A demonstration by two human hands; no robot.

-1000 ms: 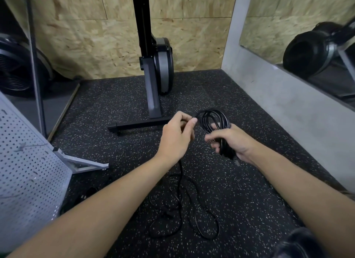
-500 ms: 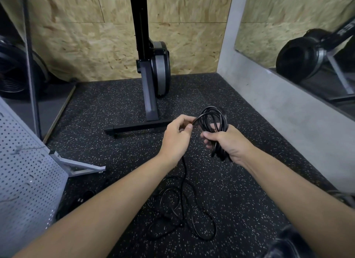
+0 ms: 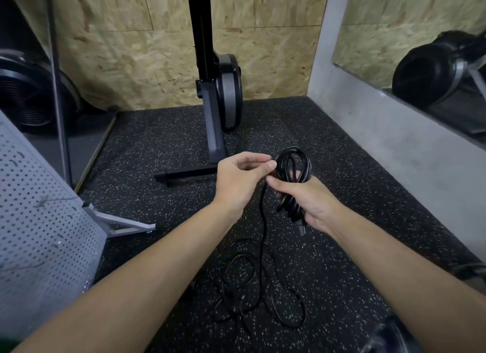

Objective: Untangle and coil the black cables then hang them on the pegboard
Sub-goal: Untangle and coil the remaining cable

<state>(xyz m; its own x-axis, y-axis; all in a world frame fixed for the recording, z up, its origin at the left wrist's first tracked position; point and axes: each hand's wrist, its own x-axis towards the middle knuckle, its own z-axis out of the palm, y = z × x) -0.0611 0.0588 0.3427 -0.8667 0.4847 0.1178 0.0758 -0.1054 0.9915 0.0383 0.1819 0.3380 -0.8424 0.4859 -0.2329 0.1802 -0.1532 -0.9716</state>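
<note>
My right hand (image 3: 306, 204) grips a coil of black cable (image 3: 293, 166), whose loops stick up above my fingers; a plug end (image 3: 301, 227) hangs below my palm. My left hand (image 3: 240, 180) pinches the same cable right beside the coil. From there the free length drops to a loose tangle of black cable (image 3: 257, 297) on the speckled floor. The grey pegboard (image 3: 39, 234) stands at the left on a metal foot.
A black rowing-machine stand (image 3: 210, 110) with its floor bar (image 3: 186, 175) sits just beyond my hands. A grey concrete wall (image 3: 394, 147) with a mirror runs along the right. OSB panels close the back. A fan (image 3: 29, 97) sits far left.
My left hand has brought the cable in against the coil, and both hands now touch. The view has drifted slightly left, and the coil stays in my right hand.
</note>
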